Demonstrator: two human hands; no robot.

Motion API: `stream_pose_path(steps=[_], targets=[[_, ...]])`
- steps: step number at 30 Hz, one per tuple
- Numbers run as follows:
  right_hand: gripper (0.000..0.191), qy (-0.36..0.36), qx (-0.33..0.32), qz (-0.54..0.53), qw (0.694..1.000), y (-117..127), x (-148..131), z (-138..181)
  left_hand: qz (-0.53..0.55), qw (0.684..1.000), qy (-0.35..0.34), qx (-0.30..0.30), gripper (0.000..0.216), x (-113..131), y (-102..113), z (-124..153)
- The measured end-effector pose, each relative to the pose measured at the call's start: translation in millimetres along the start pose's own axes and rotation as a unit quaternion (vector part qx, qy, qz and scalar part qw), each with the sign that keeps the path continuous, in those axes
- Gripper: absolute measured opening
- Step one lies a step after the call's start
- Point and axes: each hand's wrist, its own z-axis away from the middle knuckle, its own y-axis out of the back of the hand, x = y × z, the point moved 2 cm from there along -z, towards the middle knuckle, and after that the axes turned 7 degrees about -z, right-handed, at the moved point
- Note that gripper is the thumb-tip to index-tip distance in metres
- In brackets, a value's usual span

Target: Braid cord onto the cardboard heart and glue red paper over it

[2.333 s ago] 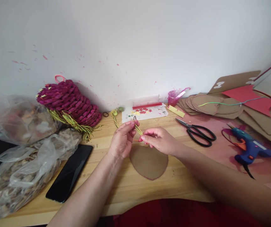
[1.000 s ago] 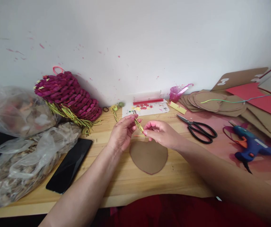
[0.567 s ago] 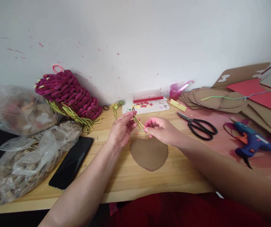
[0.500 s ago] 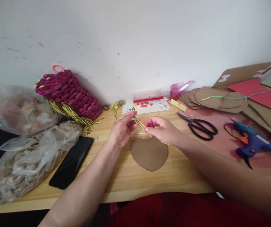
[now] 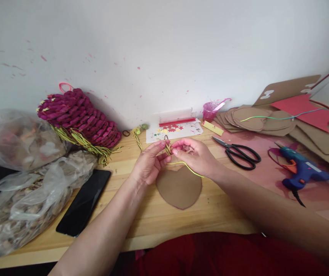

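Observation:
My left hand [image 5: 148, 165] and my right hand [image 5: 196, 155] meet above a brown heart-shaped cardboard piece [image 5: 179, 188] lying on the wooden table [image 5: 158, 218]. Both hands pinch a thin bundle of yellow-green cord [image 5: 167, 149] between fingertips. A loose strand of the cord [image 5: 187, 167] loops down across my right hand toward the heart. The fingers of both hands are closed on the cord.
Black scissors [image 5: 240, 153] and a blue glue gun [image 5: 303, 173] lie to the right, with stacked cardboard shapes [image 5: 253, 120] behind. A magenta woven piece [image 5: 79, 119], plastic bags [image 5: 23, 188] and a black phone [image 5: 84, 207] are on the left. A star sticker sheet [image 5: 174, 130] rests by the wall.
My right hand has moved left and up to meet my left hand. The cord between them is now bunched short, and a loose strand hangs in a loop over the heart.

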Motion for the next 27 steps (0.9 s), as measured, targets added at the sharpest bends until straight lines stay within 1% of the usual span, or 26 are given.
stream_pose_path(steps=[3, 6, 10, 14, 19, 23, 25, 27], targets=[[0.024, 0.013, 0.000, 0.007, 1.000, -2.2, -0.2, 0.8, -0.009, 1.000, 0.011, -0.019, 0.022, -3.3, -3.3, 2.2], [0.016, 0.020, 0.000, 0.027, 0.999, -3.4, 0.6, 1.2, -0.024, 0.999, 0.017, -0.027, 0.021, -6.0, -4.8, 3.2], [0.011, 0.001, -0.020, 0.038, 0.999, -3.5, 1.3, 1.6, -0.027, 1.000, -0.013, 0.003, 0.021, -6.1, -1.4, 0.0], [0.010, -0.016, -0.056, 0.058, 0.997, -4.4, -2.0, 2.8, 0.008, 0.998, -0.046, 0.044, 0.017, -3.0, 3.0, -4.5], [0.007, -0.019, -0.062, 0.097, 0.993, -4.3, -2.2, 4.0, 0.022, 0.997, -0.060, 0.043, 0.012, 0.7, 2.6, -6.0], [0.003, -0.016, -0.087, 0.133, 0.987, -3.3, 2.7, 3.8, 0.031, 0.997, -0.057, 0.052, 0.008, 2.3, 1.5, -4.9], [0.010, -0.012, -0.078, 0.149, 0.986, -1.6, 2.4, 3.0, 0.028, 0.997, -0.048, 0.053, 0.009, 2.6, 1.5, -4.0], [0.021, -0.008, -0.050, 0.138, 0.989, 0.5, -0.3, 2.0, 0.015, 0.998, -0.040, 0.049, 0.013, 2.5, 1.9, -3.0]])
